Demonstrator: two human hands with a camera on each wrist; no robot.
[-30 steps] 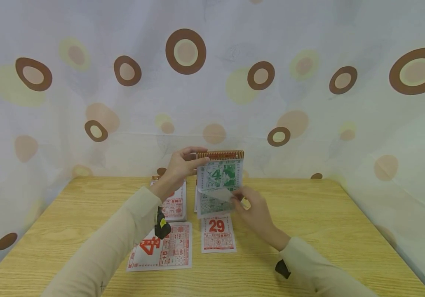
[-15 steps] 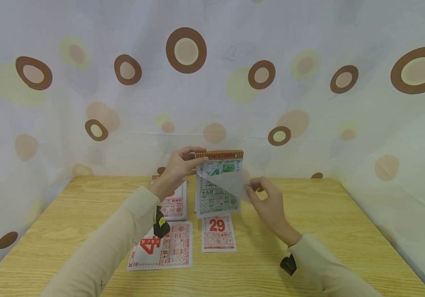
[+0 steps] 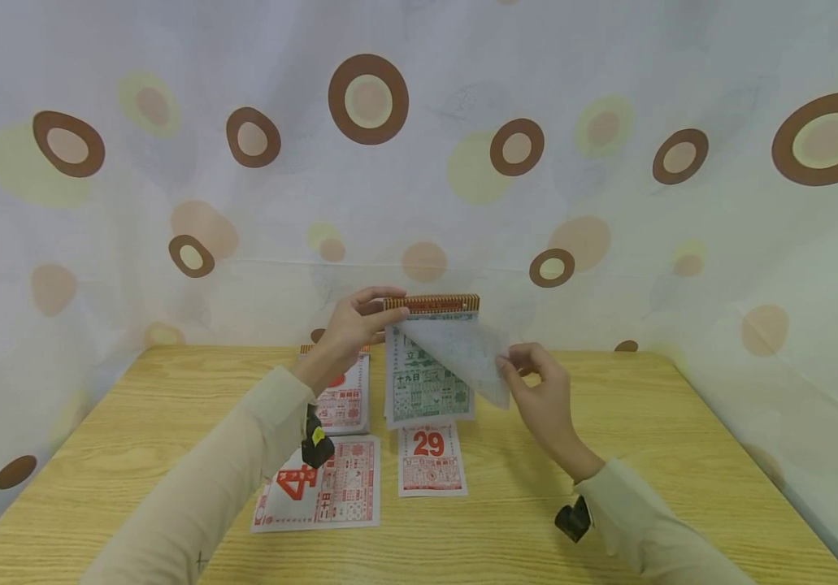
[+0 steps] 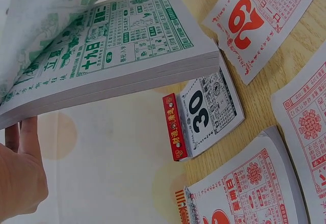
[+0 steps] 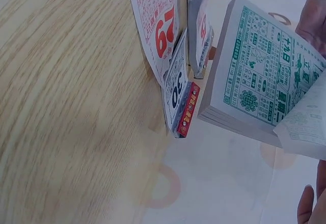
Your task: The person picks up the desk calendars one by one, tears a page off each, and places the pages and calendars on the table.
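A thick tear-off calendar [image 3: 426, 398] with green print is held above the table. My left hand [image 3: 351, 329] grips its upper left corner beside the brown-and-gold striped binding, thumb in front and the other fingers partly hidden behind. Between thumb and finger, my right hand [image 3: 544, 398] pinches the lower corner of the thin top sheet [image 3: 466, 357], which is folded diagonally up and to the right. Beneath it shows a green-printed page [image 4: 127, 35]. Whether the sheet is torn at the binding cannot be told.
On the wooden table [image 3: 609, 455] lie a loose red "29" sheet [image 3: 431, 463] and a larger red "4" sheet [image 3: 349, 491]. A red-printed calendar pad [image 3: 345, 402] lies behind the left forearm. A small "30" pad [image 4: 206, 107] has a red binding. A dotted curtain [image 3: 419, 187] hangs behind.
My right hand has moved right and slightly up, peeling the top sheet's corner from the green "4" and uncovering the page below. The left hand has stayed nearly still.
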